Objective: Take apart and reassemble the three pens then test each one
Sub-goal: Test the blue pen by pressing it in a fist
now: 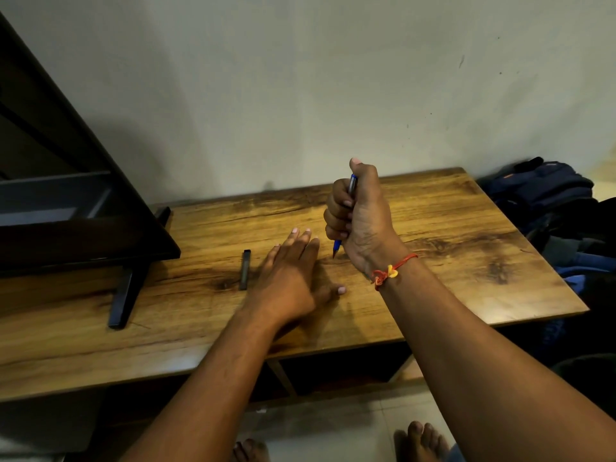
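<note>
At the far left a dark screen (pixel 83 211) leans over the worktop (pixel 466 228), its black foot (pixel 123 295) resting on the wood near the front edge.

Right of the foot, a short black piece (pixel 245 270) lies flat on the worktop, running front to back. Whether it is a whole pen or only part of one is not clear. It sits just left of your left hand (pixel 293 271) and does not touch it.

Your left hand is palm down, low on the worktop, and holds nothing. Its fingers (pixel 305 243) are straight and close together, pointing away from you. The thumb sticks out to the right with its tip on the wood.

Just right of those fingertips, your right hand (pixel 356 215) is raised above the worktop in a fist. Its fingers are curled tight round a blue pen (pixel 352 184). The pen stands nearly upright with its point down, and your thumb sticks up past its top end. The point comes out below the fist, close to the wood, but I cannot tell whether it touches. A red and yellow thread (pixel 388 271) is tied round that wrist.

Dark bags (pixel 550 195) are piled beyond the worktop's right end.
</note>
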